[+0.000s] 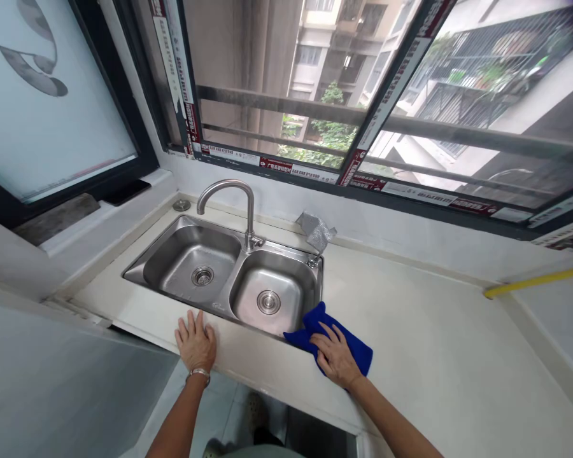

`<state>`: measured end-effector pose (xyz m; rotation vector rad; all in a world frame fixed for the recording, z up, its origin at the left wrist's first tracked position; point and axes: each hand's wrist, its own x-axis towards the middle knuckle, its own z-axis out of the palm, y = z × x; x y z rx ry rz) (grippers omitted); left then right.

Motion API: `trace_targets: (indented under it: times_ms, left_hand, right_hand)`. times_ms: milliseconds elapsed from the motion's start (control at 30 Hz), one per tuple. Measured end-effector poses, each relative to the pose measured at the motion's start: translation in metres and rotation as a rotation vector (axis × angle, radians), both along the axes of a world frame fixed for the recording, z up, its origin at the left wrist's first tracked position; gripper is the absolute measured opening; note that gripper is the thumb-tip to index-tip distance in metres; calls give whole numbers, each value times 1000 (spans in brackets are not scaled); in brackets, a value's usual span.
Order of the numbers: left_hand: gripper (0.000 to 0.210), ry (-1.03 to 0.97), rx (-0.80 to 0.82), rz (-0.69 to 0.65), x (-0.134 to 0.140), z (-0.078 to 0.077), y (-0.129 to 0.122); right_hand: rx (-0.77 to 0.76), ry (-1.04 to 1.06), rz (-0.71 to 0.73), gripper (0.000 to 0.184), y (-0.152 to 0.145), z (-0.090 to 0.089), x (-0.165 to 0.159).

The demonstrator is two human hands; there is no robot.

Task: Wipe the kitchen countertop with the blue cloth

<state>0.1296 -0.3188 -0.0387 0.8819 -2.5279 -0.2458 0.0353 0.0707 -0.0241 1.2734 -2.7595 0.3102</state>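
My left hand (197, 343) lies open on the front strip of the pale countertop (439, 318), its fingers spread toward the larger sink bowl. A metal bracelet (198, 374) circles that wrist. Under my right hand (335, 353) a blue cloth (358, 350) is bunched against the counter, its fingers curled over the fabric. One fold of the cloth reaches the front right corner of the smaller sink bowl (286, 270). The larger sink bowl (172, 261) is to its left, with a drain strainer (202, 276) in the bottom.
A curved faucet (251, 216) rises behind the bowls. Crumpled silvery wrapping (316, 230) covers something at the sink's back right. A dark flat object (127, 192) rests on the left ledge. A yellow pipe (535, 283) runs along the right wall, and windows (277, 114) stand behind.
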Motion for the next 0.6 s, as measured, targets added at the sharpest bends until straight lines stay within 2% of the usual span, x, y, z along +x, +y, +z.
trace_targets:
  times_ms: [200, 600]
  left_hand:
    - [48, -29, -6, 0, 0, 0, -1]
    - [50, -130, 31, 15, -1, 7, -3]
  right_hand:
    - [-26, -35, 23, 35, 2, 4, -58]
    - [-124, 57, -107, 35, 16, -14, -180]
